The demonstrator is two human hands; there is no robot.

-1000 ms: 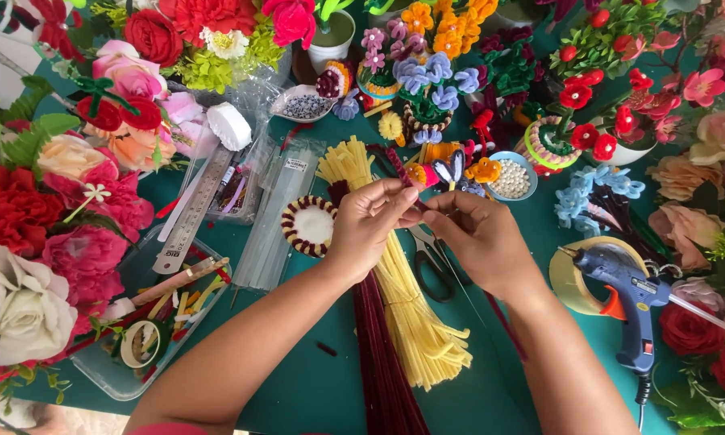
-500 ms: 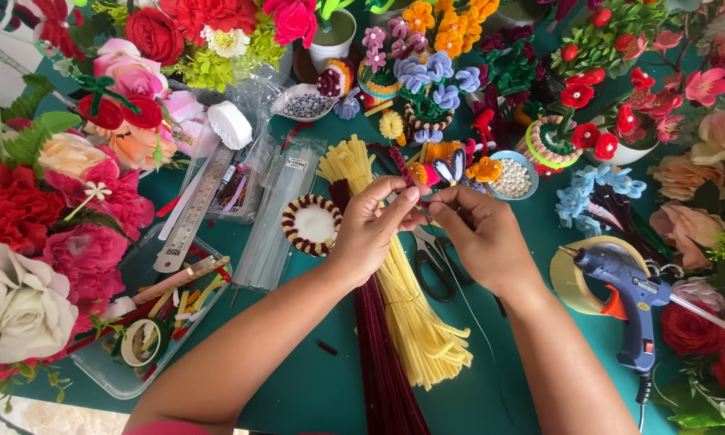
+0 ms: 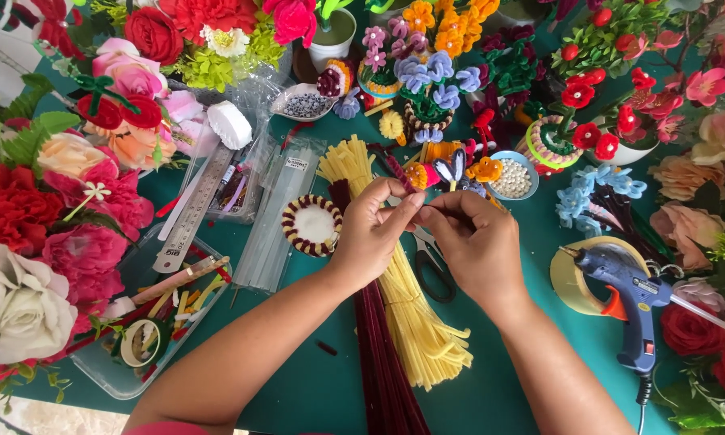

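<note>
While the left hand (image 3: 372, 228) and right hand (image 3: 477, 235) meet fingertip to fingertip at frame centre, both pinch a dark red pipe cleaner (image 3: 400, 171), its long axis slanting to upper left, directly above the yellow bundle (image 3: 415, 314) on the worktop (image 3: 314, 379).

Blue glue gun (image 3: 632, 300), steel ruler (image 3: 193, 211), bowl of white beads (image 3: 514, 176).
</note>
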